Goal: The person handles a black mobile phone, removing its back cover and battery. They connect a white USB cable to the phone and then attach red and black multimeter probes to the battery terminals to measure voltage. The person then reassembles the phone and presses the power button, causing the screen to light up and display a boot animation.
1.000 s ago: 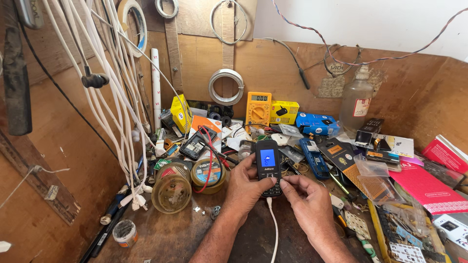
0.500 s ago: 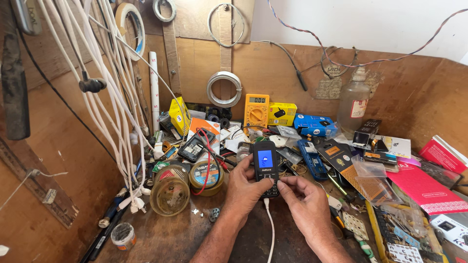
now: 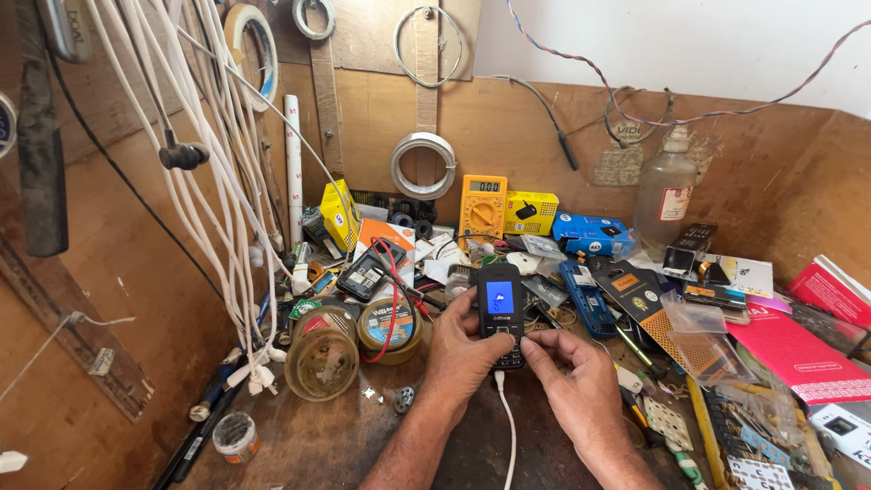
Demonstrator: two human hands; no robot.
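Small black bar phone point(image 3: 501, 313) was held upright over the middle of the workbench point(image 3: 363, 436), just in front of the clutter. Screen was lit blue with a small pale icon in the centre; keypad below it, mostly covered by fingers. White cable point(image 3: 507, 426) was plugged into the bottom edge and ran down toward the camera between the forearms.

Left hand point(image 3: 463, 349) was wrapped around the phone's left side and back, fingers curled closed on it, thumb along the edge. Right hand point(image 3: 567, 377) was on the lower right, thumb and forefinger pinched at the keypad end, other fingers loosely curled.

Nearby: two round tins point(image 3: 354, 340) to the left, yellow multimeter point(image 3: 483, 204) against the back wall, a blue phone body point(image 3: 585, 295) just right of the black one, white cables point(image 3: 209, 181) hanging at left.
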